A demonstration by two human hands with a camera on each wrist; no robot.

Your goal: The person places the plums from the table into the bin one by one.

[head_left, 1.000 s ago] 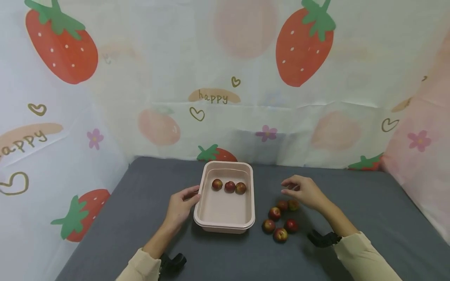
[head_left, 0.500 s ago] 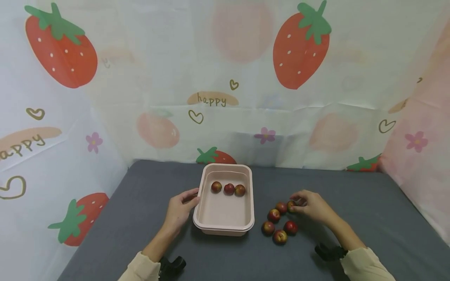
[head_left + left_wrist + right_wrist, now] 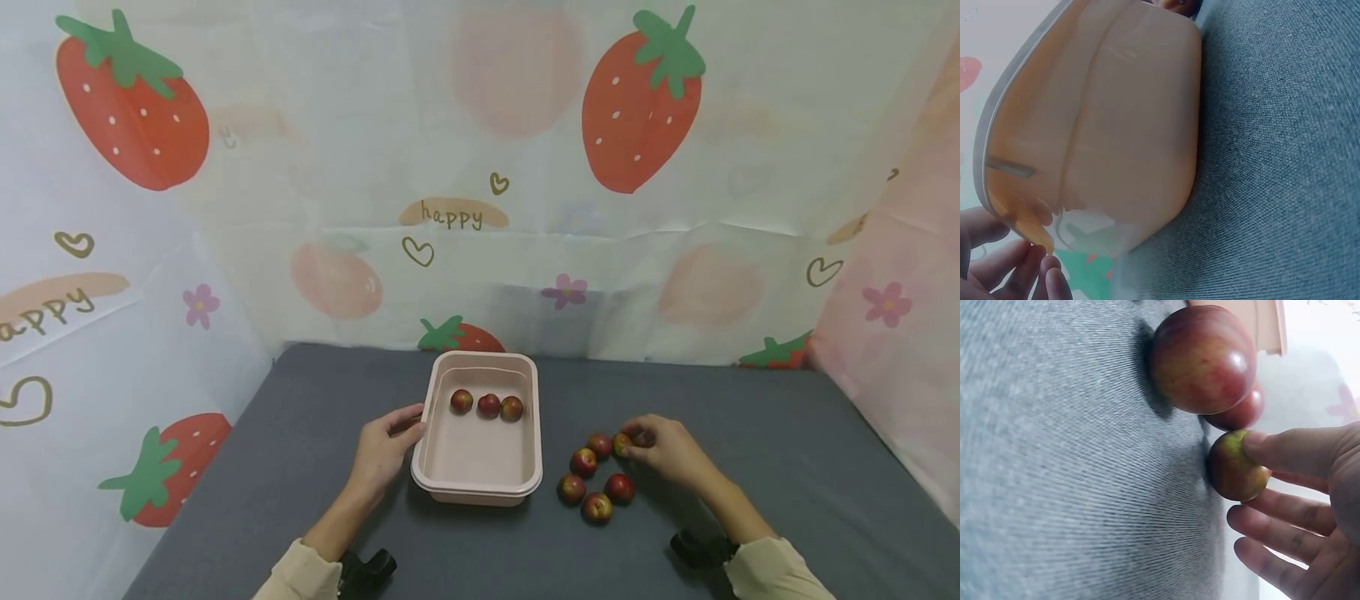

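A pale pink plastic container stands on the grey cloth with 3 small red-yellow plums inside, towards its far end. My left hand holds the container's left rim; in the left wrist view its fingers curl at the edge. To the right of the container, my right hand pinches a greenish-red plum between thumb and fingers, low at the cloth. Beside that plum lie several more, among them a dark red plum and a yellowish one nearer the front.
The grey cloth covers the tabletop. Behind it hangs a white curtain printed with strawberries, and more of it closes in the left and right sides. A black wrist strap mount sits on each forearm.
My right hand has come down from above the plums and taken hold of the farthest right one. The left hand stays at the container's rim.
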